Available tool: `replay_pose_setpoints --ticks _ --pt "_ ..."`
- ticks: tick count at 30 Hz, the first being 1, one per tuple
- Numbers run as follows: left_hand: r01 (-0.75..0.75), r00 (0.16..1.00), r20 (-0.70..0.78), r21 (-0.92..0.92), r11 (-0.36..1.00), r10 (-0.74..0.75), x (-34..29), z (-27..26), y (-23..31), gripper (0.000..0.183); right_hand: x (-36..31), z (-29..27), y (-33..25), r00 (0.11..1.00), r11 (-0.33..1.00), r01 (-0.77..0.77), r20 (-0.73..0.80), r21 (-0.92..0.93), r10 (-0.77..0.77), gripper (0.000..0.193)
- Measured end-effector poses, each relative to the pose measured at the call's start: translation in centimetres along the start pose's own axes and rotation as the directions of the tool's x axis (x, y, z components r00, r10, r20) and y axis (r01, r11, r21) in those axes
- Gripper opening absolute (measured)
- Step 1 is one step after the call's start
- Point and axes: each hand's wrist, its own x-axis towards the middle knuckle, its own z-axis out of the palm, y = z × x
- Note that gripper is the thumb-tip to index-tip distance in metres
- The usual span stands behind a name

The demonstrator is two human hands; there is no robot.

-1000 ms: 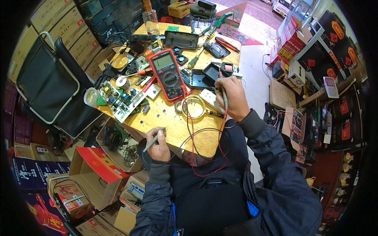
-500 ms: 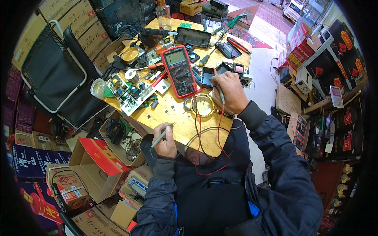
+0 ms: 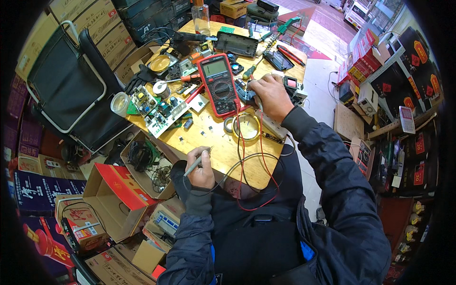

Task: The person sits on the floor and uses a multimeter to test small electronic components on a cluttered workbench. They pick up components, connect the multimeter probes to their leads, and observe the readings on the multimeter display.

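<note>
My left hand (image 3: 202, 172) is closed around a grey test probe (image 3: 193, 167) just off the table's near edge. A thin, wire-like bit shows at its fingertips, too small to name. My right hand (image 3: 273, 96) pinches the second test probe (image 3: 260, 108), which has a red lead, over the parts right of the multimeter. Its fingers partly cover a black plastic housing (image 3: 246, 97), and I cannot tell whether they touch it. The red multimeter (image 3: 221, 87) lies face up with both leads plugged in. Several small three-legged components (image 3: 211, 128) lie between my hands on the wooden table (image 3: 218, 156).
A brass-coloured ring (image 3: 247, 127) sits beside the multimeter. Green circuit boards (image 3: 159, 111), a solder spool (image 3: 161, 89) and a screwdriver (image 3: 249, 71) crowd the table. The test leads loop over its near edge. An open carton (image 3: 114, 199) stands at lower left, a black chair (image 3: 66, 90) at left.
My right hand has shifted slightly away and left with its probe, covering more of the black housing. My left hand has barely moved. The whole view has shifted a little.
</note>
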Motion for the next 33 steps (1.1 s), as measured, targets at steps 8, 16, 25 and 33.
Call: replay_pose_setpoints --ticks 8,16,25,33 --pt "0.017 1.000 -0.019 0.011 1.000 -0.017 0.1 0.0 -0.1 0.025 -4.8 -5.3 -3.3 0.927 0.917 -0.195 -0.240 0.349 0.289 0.029" --pt "0.017 0.999 0.028 0.057 0.998 -0.019 0.6 -0.6 0.0 0.018 -8.4 -2.4 -13.1 0.848 0.456 -0.321 0.038 0.830 0.528 0.024" --pt "0.055 0.998 0.005 0.012 0.998 -0.056 1.1 -0.5 -0.3 0.023 -9.2 0.3 -16.4 0.862 0.412 -0.301 0.060 0.860 0.504 0.025" --pt "0.086 0.996 0.002 -0.052 0.995 -0.087 0.5 -0.8 -0.2 0.028 -6.3 1.7 -16.3 0.952 0.678 -0.227 0.013 0.700 0.305 0.029"
